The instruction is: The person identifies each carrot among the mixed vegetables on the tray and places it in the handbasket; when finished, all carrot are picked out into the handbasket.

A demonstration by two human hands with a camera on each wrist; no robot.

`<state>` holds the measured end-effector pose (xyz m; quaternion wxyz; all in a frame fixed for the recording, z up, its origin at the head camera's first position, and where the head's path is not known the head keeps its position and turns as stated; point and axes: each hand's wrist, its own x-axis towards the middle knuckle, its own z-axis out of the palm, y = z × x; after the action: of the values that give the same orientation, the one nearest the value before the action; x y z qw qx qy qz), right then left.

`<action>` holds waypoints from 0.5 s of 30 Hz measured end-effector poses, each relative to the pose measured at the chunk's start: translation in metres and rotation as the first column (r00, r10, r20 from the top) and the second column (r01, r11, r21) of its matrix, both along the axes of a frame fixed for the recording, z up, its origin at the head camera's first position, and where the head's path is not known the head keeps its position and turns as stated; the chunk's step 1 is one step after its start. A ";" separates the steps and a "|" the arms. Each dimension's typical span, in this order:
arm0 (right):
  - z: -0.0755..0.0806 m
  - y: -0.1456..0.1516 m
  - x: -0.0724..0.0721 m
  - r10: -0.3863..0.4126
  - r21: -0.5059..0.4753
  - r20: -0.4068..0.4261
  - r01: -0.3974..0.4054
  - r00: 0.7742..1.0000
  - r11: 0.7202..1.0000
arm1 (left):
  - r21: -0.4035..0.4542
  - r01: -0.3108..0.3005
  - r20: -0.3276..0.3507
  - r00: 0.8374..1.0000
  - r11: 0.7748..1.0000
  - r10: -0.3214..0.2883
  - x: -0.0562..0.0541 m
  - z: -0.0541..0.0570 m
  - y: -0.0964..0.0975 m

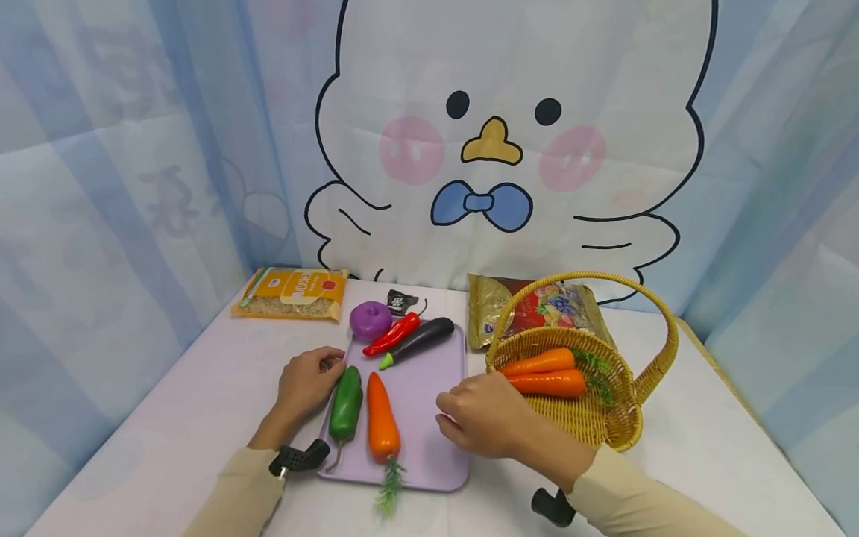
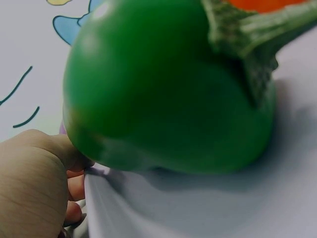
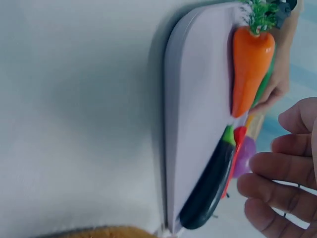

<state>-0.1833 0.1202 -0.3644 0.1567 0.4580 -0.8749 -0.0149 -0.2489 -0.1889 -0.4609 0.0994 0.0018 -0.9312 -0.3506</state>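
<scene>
My left hand (image 1: pixel 307 386) holds the left rim of a lilac tray (image 1: pixel 429 425); in the left wrist view its thumb lies at the edge with fingers curled below. Right beside it on the tray is a green pepper (image 1: pixel 345 406), large in the left wrist view (image 2: pixel 163 89). A carrot (image 1: pixel 382 421) lies next to the pepper, its leafy top over the near rim. Across the tray's far end are an eggplant (image 1: pixel 424 338), a red chili (image 1: pixel 392 335) and a purple onion (image 1: pixel 370 321). Over the right rim hovers my right hand (image 1: pixel 486 414), fingers loosely bent, holding nothing.
A wicker basket (image 1: pixel 620 432) with a tall handle stands right of the tray, holding carrots (image 1: pixel 546 382). Behind it leans a gold and red bag (image 1: pixel 486 309). An orange packet of grain (image 1: pixel 291 293) lies at the back left, and a small black packet (image 1: pixel 401 300) behind the tray.
</scene>
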 end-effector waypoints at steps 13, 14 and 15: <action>-0.008 -0.037 0.007 -0.134 0.026 0.136 0.132 0.982 0.991 | 0.002 -0.001 -0.003 1.000 1.000 0.001 -0.001 0.000 0.000; -0.009 -0.039 0.007 -0.140 0.018 0.159 0.139 0.977 0.990 | 0.004 -0.002 -0.005 1.000 1.000 0.002 -0.001 0.000 0.000; -0.010 -0.041 0.007 -0.147 0.011 0.187 0.147 0.971 0.989 | 0.005 -0.002 -0.006 1.000 1.000 0.003 -0.001 0.000 0.000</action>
<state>-0.1763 0.0796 -0.3748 0.0730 0.3912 -0.9172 0.0180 -0.2498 -0.1884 -0.4610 0.1029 0.0021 -0.9301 -0.3526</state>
